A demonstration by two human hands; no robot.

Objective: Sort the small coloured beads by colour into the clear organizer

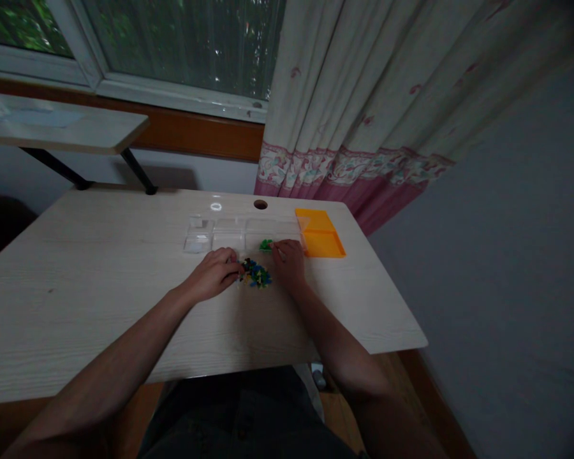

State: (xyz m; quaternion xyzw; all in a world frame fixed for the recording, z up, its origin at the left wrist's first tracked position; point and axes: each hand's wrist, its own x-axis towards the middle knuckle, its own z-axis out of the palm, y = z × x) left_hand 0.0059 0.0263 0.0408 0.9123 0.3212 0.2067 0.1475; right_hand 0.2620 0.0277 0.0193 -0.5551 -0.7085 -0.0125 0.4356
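A pile of small mixed-colour pieces, blue, green, yellow and dark, lies on the table in front of me. My left hand rests at the pile's left side, its fingers curled at the edge of the pieces; whether it grips one I cannot make out. Behind the pile stands a clear plastic compartment tray. Several green pieces sit in its front compartment right of the middle. Over that compartment's right part is my right hand, fingertips pinched together beside the green pieces. Anything between them is too small to name.
An orange two-part tray lies at the right end of the clear tray. A round cable hole is in the table near its back edge. A raised shelf stands back left; a curtain hangs behind.
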